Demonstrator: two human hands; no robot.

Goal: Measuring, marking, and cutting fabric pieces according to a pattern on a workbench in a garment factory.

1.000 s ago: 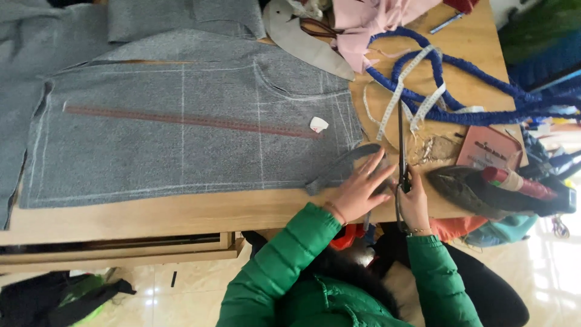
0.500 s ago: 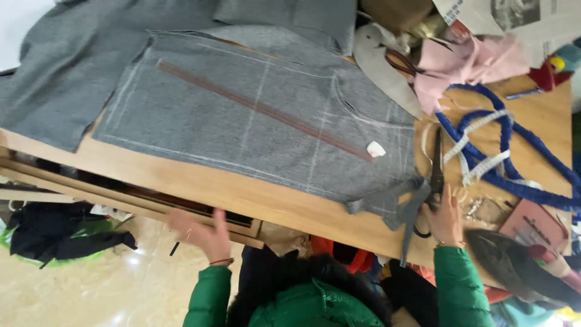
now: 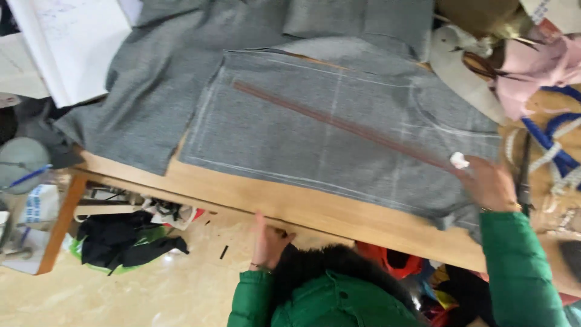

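A grey fabric piece (image 3: pixel 315 139) with white chalk lines lies flat on the wooden table (image 3: pixel 315 209). A long reddish-brown ruler (image 3: pixel 339 124) lies slantwise across it. My right hand (image 3: pixel 491 184) rests flat on the fabric at the ruler's right end, close to a small white chalk (image 3: pixel 459 160). Dark scissors (image 3: pixel 525 172) lie just right of that hand. My left hand (image 3: pixel 266 241) touches the table's front edge from below, fingers apart, holding nothing. Both sleeves are green.
More grey cloth (image 3: pixel 145 91) hangs over the table's left end beside white paper (image 3: pixel 72 48). At the right lie pink cloth (image 3: pixel 538 66), blue strapping (image 3: pixel 554 145) and a white curved template (image 3: pixel 463 72). Dark clothes (image 3: pixel 127 242) lie on the floor.
The view has swung left and closer. My right hand slid off the scissors onto the fabric by the chalk. My left hand went from the fabric's corner down to the table's front edge.
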